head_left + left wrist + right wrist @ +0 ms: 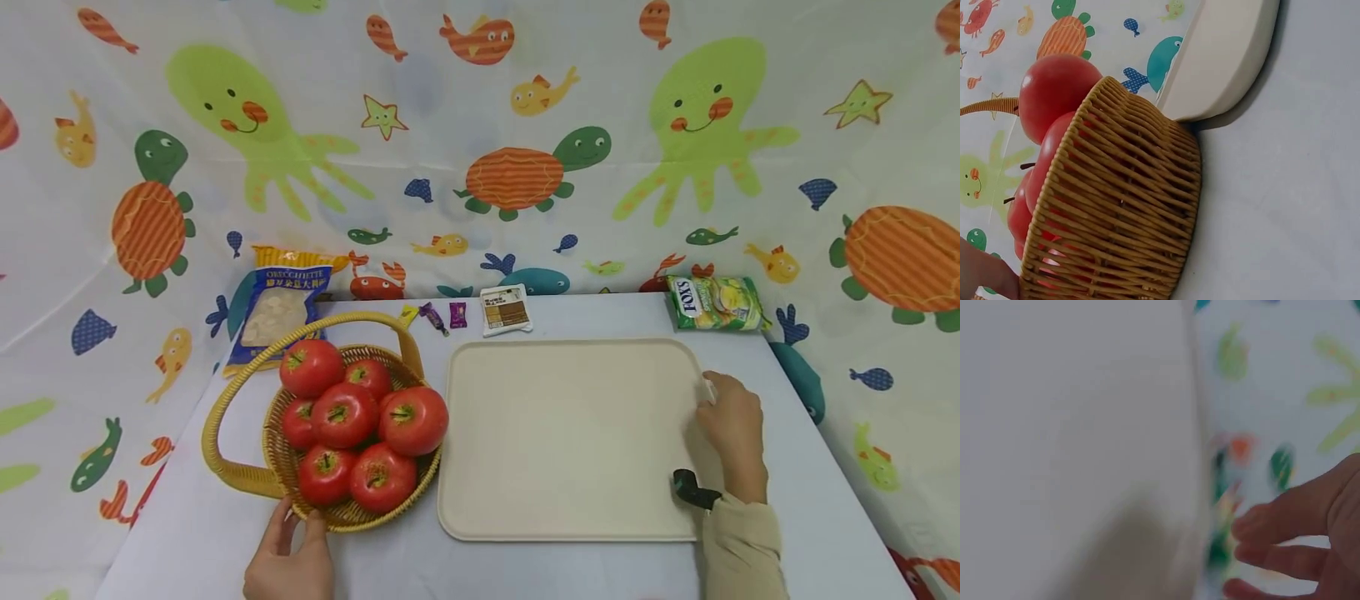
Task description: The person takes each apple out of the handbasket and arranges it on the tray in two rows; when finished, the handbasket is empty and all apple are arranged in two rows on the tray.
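My left hand (pixel 292 554) is at the front of a wicker basket (pixel 348 523), with thumb and finger gripping its rim beside the foot of the handle. In the left wrist view, one digit meets the basket rim (pixel 1054 187) at lower left. Several red apples (pixel 345 414) fill the basket. To its right lies a beige rectangular tray (pixel 562 442). My right hand (pixel 733 425) is at the tray's right edge. In the right wrist view, its fingertips (pixel 1250 528) are bent loosely with nothing between them, a small gap from the blurred tray edge (pixel 1194 456).
Behind the basket leans a blue and yellow pasta bag (pixel 277 308). Small wrapped candies (pixel 457 314) and a white and brown packet (pixel 506 310) lie along the back. A green Fox's bag (pixel 716 302) is at back right. A patterned cloth (pixel 420 83) surrounds the white table (pixel 390 575).
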Motion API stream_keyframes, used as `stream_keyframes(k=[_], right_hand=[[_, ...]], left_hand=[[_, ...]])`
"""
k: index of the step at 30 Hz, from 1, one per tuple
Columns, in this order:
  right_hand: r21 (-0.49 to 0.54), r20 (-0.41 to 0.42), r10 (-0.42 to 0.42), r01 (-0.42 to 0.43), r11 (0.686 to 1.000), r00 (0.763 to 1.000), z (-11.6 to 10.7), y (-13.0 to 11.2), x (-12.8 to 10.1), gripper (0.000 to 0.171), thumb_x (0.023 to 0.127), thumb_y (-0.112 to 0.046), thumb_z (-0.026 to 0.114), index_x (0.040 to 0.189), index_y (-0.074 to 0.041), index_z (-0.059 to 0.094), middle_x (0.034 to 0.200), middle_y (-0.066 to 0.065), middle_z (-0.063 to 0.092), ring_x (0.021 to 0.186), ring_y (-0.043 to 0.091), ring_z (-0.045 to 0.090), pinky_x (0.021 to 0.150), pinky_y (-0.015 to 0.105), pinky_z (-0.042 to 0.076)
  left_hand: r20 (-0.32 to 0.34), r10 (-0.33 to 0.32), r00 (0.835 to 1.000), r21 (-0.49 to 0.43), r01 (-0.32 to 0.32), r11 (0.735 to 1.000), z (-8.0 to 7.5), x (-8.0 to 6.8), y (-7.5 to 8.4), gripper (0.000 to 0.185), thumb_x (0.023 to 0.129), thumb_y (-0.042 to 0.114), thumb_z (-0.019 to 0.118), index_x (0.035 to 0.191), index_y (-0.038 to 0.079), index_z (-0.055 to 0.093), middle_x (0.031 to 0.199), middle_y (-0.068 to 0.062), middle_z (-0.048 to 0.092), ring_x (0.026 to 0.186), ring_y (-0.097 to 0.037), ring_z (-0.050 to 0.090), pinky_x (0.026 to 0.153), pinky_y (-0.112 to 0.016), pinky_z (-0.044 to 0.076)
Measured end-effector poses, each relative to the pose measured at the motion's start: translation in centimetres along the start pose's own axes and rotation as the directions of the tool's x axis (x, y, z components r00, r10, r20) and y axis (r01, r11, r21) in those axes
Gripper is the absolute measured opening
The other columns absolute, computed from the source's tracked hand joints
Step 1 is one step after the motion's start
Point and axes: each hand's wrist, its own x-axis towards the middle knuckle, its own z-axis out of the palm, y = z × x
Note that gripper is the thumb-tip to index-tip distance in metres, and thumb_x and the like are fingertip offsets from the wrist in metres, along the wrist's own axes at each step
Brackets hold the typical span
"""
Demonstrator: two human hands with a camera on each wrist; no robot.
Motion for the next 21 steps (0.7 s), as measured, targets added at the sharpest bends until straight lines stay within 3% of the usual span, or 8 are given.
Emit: stream_keyframes(k=[3,5,7,8,11,13,15,21], right_hand=[[0.117,-0.079,-0.213,0.221,0.968,0.974,1.3,-5.2,-0.6,0.046,0.084,0.011,0.064,0.13,0.015,0.058,0.132,0.037,0.057,0.121,0.056,0.052,0.103,0.068,0.043],[0.223,-0.069,-0.362,0.368,0.903,0.93,2.9,-9.4,-1.5,0.051,0.086,0.006,0.071,0.135,0.01,0.057,0.138,0.031,0.056,0.127,0.05,0.052,0.107,0.064,0.042],[0.331,0.003,-0.483,0.455,0.827,0.876,4.8,-13.5,-2.9,0.058,0.089,-0.002,0.074,0.143,0.003,0.054,0.148,0.023,0.052,0.135,0.042,0.048,0.113,0.06,0.04],[0.375,0.058,-0.534,0.478,0.795,0.843,5.7,-15.5,-3.6,0.061,0.091,-0.008,0.075,0.148,-0.001,0.051,0.153,0.019,0.048,0.139,0.038,0.046,0.114,0.059,0.04],[0.471,0.212,-0.647,0.503,0.724,0.732,8.1,-20.1,-5.2,0.07,0.094,-0.023,0.075,0.156,-0.012,0.043,0.163,0.007,0.037,0.149,0.028,0.034,0.12,0.055,0.035],[0.497,0.289,-0.679,0.5,0.709,0.675,9.4,-22.1,-5.9,0.075,0.094,-0.029,0.075,0.159,-0.017,0.038,0.166,0.003,0.031,0.151,0.023,0.029,0.12,0.053,0.035],[0.513,0.334,-0.693,0.494,0.702,0.639,10.4,-23.5,-6.3,0.077,0.094,-0.03,0.075,0.16,-0.019,0.037,0.166,0.003,0.029,0.151,0.021,0.029,0.119,0.05,0.038],[0.515,0.384,-0.715,0.507,0.691,0.584,12.2,-25.2,-6.7,0.078,0.094,-0.031,0.075,0.16,-0.018,0.035,0.166,0.01,0.027,0.15,0.025,0.031,0.116,0.046,0.043]], left_hand=[[0.01,0.027,1.0,0.002,-0.027,1.0,-0.1,0.0,-0.1,0.051,0.094,0.005,0.065,0.145,0.006,0.057,0.138,-0.027,0.057,0.133,-0.043,0.052,0.111,-0.062,0.04],[0.014,0.03,0.999,0.035,-0.031,0.999,-0.2,0.0,-0.2,0.052,0.095,0.006,0.066,0.146,0.008,0.057,0.138,-0.025,0.058,0.132,-0.041,0.054,0.106,-0.056,0.049],[0.02,0.02,1.0,0.042,-0.021,0.999,-0.3,0.1,-0.3,0.053,0.095,0.006,0.066,0.147,0.009,0.056,0.139,-0.024,0.057,0.13,-0.041,0.055,0.088,-0.033,0.061],[0.025,0.011,1.0,0.033,-0.011,0.999,-0.3,0.1,-0.3,0.053,0.096,0.006,0.066,0.148,0.009,0.055,0.14,-0.024,0.057,0.13,-0.041,0.055,0.077,-0.021,0.061],[0.036,-0.012,0.999,-0.019,0.012,1.0,-0.2,0.1,-0.2,0.053,0.097,0.006,0.066,0.148,0.008,0.054,0.141,-0.025,0.055,0.13,-0.041,0.054,0.053,0.004,0.038],[0.04,-0.021,0.999,-0.045,0.023,0.999,-0.1,0.0,-0.2,0.052,0.098,0.005,0.065,0.149,0.008,0.054,0.142,-0.025,0.054,0.129,-0.041,0.054,0.051,0.007,0.033],[0.039,-0.027,0.999,-0.045,0.028,0.999,0.0,-0.1,-0.2,0.051,0.099,0.007,0.064,0.148,0.009,0.054,0.142,-0.024,0.055,0.128,-0.04,0.056,0.051,0.007,0.033],[0.036,-0.055,0.998,-0.07,0.057,0.996,0.1,-0.1,-0.1,0.051,0.099,0.006,0.063,0.149,0.01,0.053,0.145,-0.02,0.054,0.13,-0.038,0.055,0.051,0.006,0.036]])
